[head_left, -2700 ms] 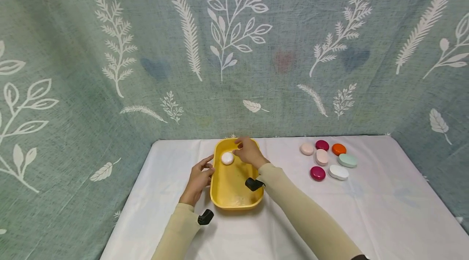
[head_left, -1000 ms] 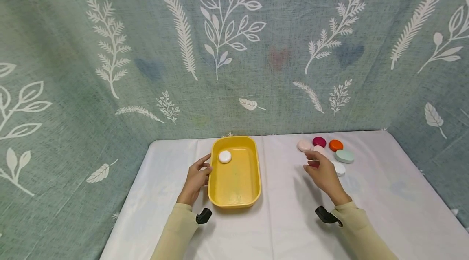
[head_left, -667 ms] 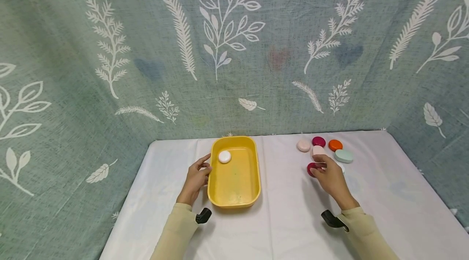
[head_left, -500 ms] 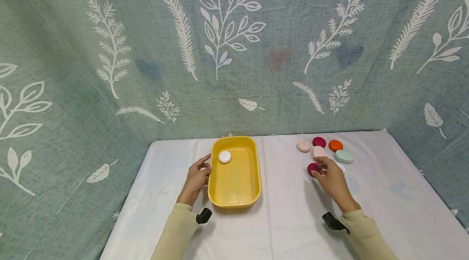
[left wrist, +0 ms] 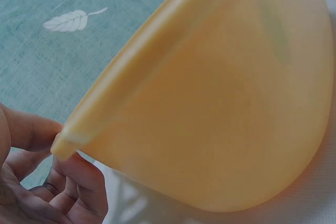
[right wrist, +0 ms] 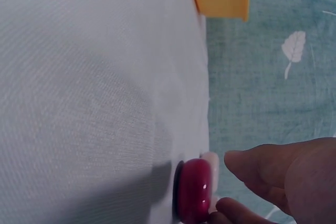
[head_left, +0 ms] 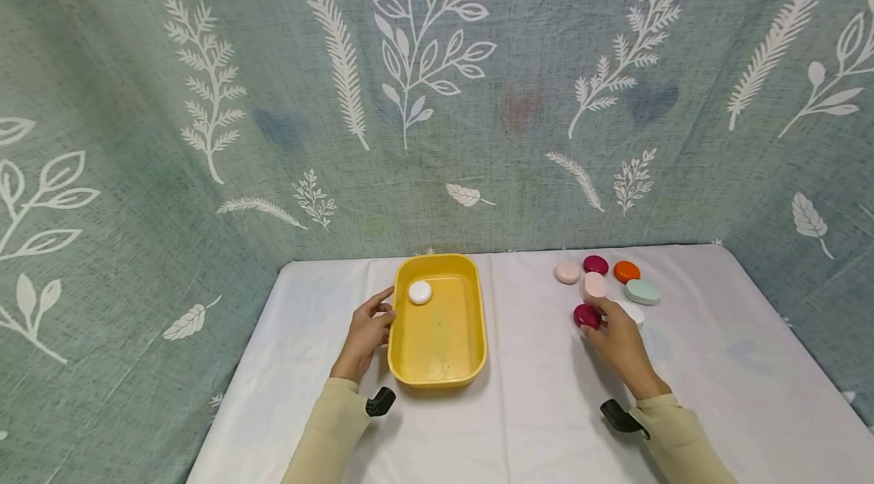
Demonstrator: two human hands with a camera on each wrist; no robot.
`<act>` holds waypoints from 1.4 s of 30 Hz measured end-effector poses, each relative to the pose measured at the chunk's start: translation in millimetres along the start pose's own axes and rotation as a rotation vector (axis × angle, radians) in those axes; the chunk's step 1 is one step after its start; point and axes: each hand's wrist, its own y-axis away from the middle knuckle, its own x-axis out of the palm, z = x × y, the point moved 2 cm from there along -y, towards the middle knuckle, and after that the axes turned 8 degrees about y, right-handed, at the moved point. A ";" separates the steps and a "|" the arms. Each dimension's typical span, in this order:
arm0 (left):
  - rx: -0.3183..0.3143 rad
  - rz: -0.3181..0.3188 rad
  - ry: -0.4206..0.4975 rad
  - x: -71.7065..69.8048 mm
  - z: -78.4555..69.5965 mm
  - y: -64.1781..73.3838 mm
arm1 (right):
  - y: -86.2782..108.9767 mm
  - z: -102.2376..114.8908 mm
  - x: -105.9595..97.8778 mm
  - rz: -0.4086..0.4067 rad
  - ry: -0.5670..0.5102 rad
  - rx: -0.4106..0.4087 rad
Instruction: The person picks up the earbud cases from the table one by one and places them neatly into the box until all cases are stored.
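Note:
My left hand [head_left: 364,332] holds the left side of a yellow plastic tray [head_left: 437,381]. In the left wrist view, thumb and fingers pinch the tray's rim [left wrist: 113,85]. A round white soap bar [head_left: 419,292] lies inside toward the far left corner. My right hand [head_left: 620,340] is low at the nearest crimson soap bar [head_left: 586,315], fingertips at its right edge. From the right wrist, one digit is raised apart from this glossy soap [right wrist: 195,190], while others lie close beside it.
Around the right hand lie two pale pink soaps [head_left: 567,272], another crimson soap [head_left: 595,265], an orange soap [head_left: 626,271], a mint soap [head_left: 642,291] and a partly covered white soap [head_left: 632,312]. A patterned green curtain [head_left: 437,188] stands behind the white-covered table [head_left: 532,408].
My right hand has travelled from over the tray to the soaps on the right, then down to the near crimson one. The left hand stays at the tray. The head view shifts slightly.

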 end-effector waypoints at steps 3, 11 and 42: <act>-0.005 -0.002 -0.003 -0.3 0.6 0.3 | -0.9 -1.6 2.3 0.002 0.014 -0.006; -0.015 -0.027 -0.012 -0.9 2.6 -2.2 | -3.6 -5.3 8.5 -0.010 0.037 -0.049; -0.013 -0.024 -0.005 0.7 0.8 0.1 | -12.5 13.3 24.6 0.048 0.082 -0.062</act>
